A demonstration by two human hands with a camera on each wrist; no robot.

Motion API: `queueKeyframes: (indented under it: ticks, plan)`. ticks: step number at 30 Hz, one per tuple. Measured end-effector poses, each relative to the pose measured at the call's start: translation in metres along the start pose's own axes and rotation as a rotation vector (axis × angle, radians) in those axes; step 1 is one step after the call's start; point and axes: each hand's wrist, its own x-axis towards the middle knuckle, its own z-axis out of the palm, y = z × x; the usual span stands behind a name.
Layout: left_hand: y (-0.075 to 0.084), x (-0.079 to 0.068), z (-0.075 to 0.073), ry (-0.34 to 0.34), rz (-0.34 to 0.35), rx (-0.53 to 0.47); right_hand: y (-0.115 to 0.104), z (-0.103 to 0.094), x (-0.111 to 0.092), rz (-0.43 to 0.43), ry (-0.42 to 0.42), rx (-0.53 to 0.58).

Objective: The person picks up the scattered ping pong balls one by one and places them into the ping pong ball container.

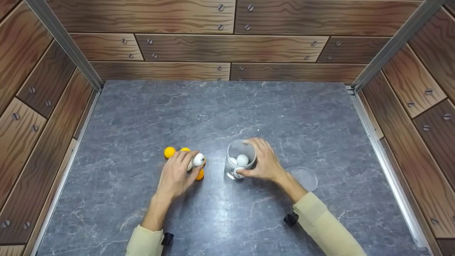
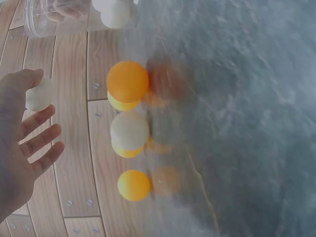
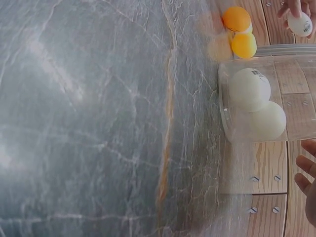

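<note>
Currently, the left hand (image 1: 176, 173) pinches a printed white ball (image 1: 198, 159) between thumb and index finger, its other fingers loosely spread, and holds it up off the bench (image 1: 142, 117), apart from and to the left of a clear jar (image 1: 228, 170). The right hand (image 1: 265, 160) curves partway round the jar's right side, thumb at the near side and fingers behind. The jar stands upright and open on the bench, with white balls (image 1: 242, 159) lying at its bottom. Near the left hand, a loose white ball (image 2: 129, 130) sits among orange and yellow ones, including an orange ball (image 2: 128, 82) and, at the end of the group, a yellow ball (image 2: 134, 185). A clear round lid (image 1: 306, 179) lies flat beside the right forearm. Pale sleeves (image 1: 330, 224) cover both arms, and wood-patterned walls (image 1: 185, 17) surround the bench.
</note>
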Motion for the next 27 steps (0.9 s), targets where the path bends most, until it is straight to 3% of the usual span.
queueKeyframes:
  ticks: [11, 27]
  plan:
    - [0.006, 0.013, 0.000, 0.007, 0.069, 0.009, 0.001, 0.001, 0.000, -0.004, 0.004, -0.002]
    - [0.019, 0.029, -0.001, -0.044, 0.086, -0.003, 0.000, 0.000, -0.001, -0.009, 0.013, -0.003]
